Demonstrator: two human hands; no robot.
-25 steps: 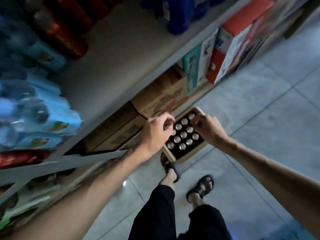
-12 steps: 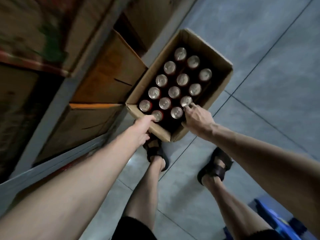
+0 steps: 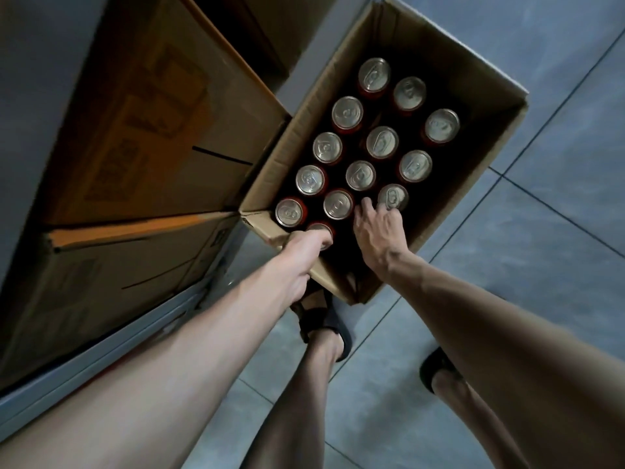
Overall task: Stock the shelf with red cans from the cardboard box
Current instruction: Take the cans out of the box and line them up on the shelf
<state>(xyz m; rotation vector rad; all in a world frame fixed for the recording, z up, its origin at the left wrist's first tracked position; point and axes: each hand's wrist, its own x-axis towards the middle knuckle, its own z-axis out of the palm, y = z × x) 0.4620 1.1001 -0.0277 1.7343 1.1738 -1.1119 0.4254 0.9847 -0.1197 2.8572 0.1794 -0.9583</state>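
An open cardboard box [image 3: 473, 184] stands on the floor with several red cans [image 3: 382, 142] upright inside, silver tops up. My left hand [image 3: 299, 257] reaches over the box's near edge, its fingers curled on the nearest corner can [image 3: 318, 227]. My right hand [image 3: 378, 233] is inside the box, palm down, and covers the space beside that can. Its fingertips touch the rim of another can [image 3: 394, 194]. What lies under the right palm is hidden.
Closed cardboard cartons [image 3: 162, 130] fill the bottom shelf at the left, right against the open box. A grey shelf rail [image 3: 111, 353] runs below them. My sandalled feet [image 3: 324, 319] stand on the grey tiled floor [image 3: 541, 248] just behind the box.
The view has dropped from the shelves down over the box. My left hand moved from the box's near edge onto the corner can. My right hand slid further in over the cans.
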